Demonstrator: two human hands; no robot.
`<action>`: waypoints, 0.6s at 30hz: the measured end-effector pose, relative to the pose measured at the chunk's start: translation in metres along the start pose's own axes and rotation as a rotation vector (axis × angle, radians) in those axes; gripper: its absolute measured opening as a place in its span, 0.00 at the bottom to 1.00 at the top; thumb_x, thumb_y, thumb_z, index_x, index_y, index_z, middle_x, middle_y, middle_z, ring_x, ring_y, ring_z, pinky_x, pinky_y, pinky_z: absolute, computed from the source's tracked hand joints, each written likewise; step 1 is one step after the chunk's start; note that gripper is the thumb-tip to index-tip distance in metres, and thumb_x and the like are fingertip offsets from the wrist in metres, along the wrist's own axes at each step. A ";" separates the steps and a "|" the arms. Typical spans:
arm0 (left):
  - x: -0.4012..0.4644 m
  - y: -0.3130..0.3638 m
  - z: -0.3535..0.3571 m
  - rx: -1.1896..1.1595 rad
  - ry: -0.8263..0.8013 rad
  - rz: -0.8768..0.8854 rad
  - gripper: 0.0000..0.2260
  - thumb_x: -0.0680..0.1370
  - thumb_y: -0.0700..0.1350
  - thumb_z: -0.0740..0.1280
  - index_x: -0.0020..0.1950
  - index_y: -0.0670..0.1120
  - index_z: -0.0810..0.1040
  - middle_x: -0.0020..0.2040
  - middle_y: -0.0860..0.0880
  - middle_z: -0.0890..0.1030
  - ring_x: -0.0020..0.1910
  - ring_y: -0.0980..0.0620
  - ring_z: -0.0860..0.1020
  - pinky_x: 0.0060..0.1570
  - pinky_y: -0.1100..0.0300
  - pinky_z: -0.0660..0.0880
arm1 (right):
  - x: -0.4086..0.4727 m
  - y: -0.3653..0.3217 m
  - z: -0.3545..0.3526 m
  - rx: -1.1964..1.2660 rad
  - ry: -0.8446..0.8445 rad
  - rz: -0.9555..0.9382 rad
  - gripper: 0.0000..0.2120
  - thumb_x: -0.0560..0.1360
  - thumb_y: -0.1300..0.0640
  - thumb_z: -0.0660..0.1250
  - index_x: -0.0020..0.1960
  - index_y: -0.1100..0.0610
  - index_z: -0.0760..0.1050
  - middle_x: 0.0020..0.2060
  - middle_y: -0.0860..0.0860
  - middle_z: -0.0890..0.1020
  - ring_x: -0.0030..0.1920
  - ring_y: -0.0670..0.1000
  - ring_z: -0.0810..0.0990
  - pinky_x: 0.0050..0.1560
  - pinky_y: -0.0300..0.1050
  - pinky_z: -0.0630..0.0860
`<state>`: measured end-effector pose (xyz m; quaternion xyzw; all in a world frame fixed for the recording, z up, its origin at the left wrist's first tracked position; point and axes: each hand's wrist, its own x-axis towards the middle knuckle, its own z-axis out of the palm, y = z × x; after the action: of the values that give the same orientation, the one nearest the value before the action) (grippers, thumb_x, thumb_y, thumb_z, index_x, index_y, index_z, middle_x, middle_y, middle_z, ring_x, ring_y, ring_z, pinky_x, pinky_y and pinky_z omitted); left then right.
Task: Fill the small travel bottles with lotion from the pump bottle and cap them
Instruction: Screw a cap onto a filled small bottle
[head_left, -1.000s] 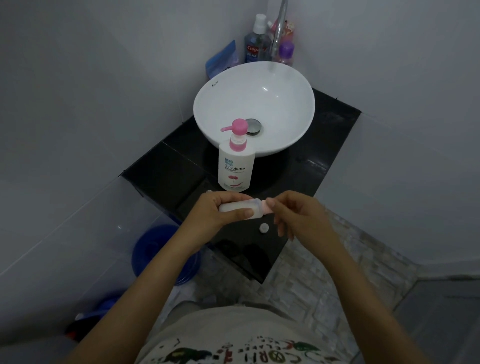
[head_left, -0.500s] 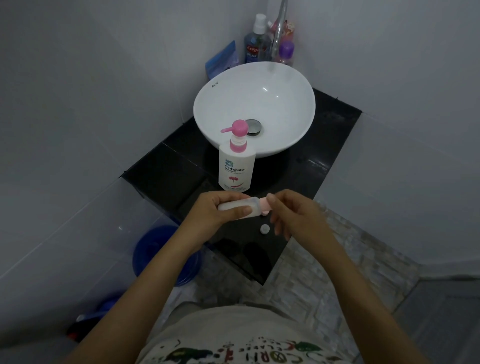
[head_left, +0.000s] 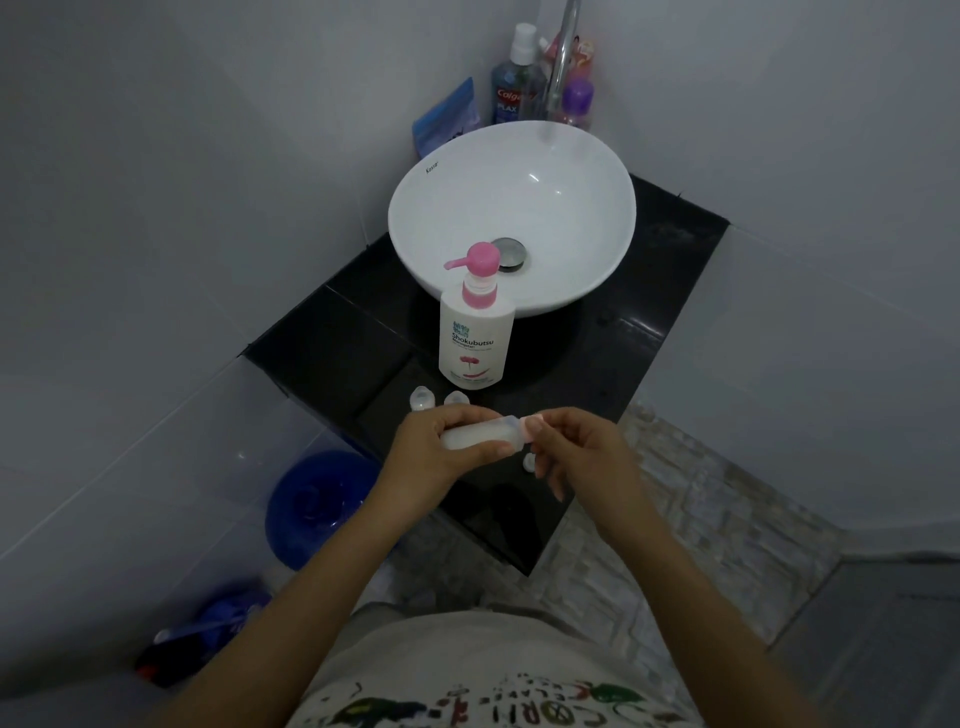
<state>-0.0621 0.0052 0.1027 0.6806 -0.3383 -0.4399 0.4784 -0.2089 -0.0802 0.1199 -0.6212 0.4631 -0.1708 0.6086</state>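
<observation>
My left hand (head_left: 441, 447) holds a small translucent travel bottle (head_left: 480, 434) lying sideways above the black counter's front edge. The fingertips of my right hand (head_left: 576, 452) pinch the pink cap (head_left: 532, 422) at the bottle's right end. A white pump bottle with a pink pump head (head_left: 475, 332) stands upright just behind my hands, in front of the basin. Two more small clear travel bottles (head_left: 422, 399) (head_left: 456, 399) stand just beyond my left hand. A small white cap (head_left: 529, 461) lies on the counter, partly hidden under my right fingers.
A white round basin (head_left: 597, 249) sits on the black counter (head_left: 332, 343). Behind it stand the tap (head_left: 561, 57), a mouthwash bottle (head_left: 511, 88), a purple-capped bottle (head_left: 576, 101) and a blue pouch (head_left: 447, 119). A blue bucket (head_left: 317, 504) stands on the floor at left.
My hands have dropped slightly toward me with the bottle, and the two small bottles behind my left hand have come into view. The grip on bottle and cap is the same.
</observation>
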 end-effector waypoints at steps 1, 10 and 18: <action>-0.001 -0.004 0.001 0.024 -0.002 0.005 0.13 0.68 0.45 0.75 0.51 0.52 0.81 0.50 0.54 0.82 0.50 0.59 0.79 0.50 0.62 0.78 | 0.000 0.004 0.001 0.002 0.003 -0.017 0.08 0.77 0.56 0.64 0.51 0.59 0.78 0.32 0.54 0.80 0.24 0.44 0.73 0.23 0.34 0.68; 0.022 -0.022 -0.023 0.524 0.171 0.175 0.21 0.64 0.53 0.76 0.55 0.53 0.79 0.53 0.55 0.77 0.55 0.56 0.70 0.54 0.58 0.66 | 0.036 0.014 -0.011 -0.634 0.094 -0.412 0.09 0.76 0.55 0.64 0.54 0.57 0.76 0.47 0.46 0.75 0.42 0.43 0.74 0.43 0.33 0.70; 0.067 -0.042 -0.028 1.049 0.120 0.213 0.25 0.68 0.58 0.72 0.62 0.52 0.75 0.59 0.52 0.77 0.59 0.51 0.67 0.57 0.57 0.58 | 0.095 0.039 0.015 -1.010 -0.116 -0.390 0.10 0.78 0.57 0.59 0.54 0.62 0.74 0.51 0.57 0.75 0.46 0.57 0.78 0.44 0.47 0.71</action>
<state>-0.0088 -0.0311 0.0483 0.8140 -0.5518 -0.1214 0.1347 -0.1635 -0.1389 0.0479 -0.9192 0.3293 -0.0025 0.2158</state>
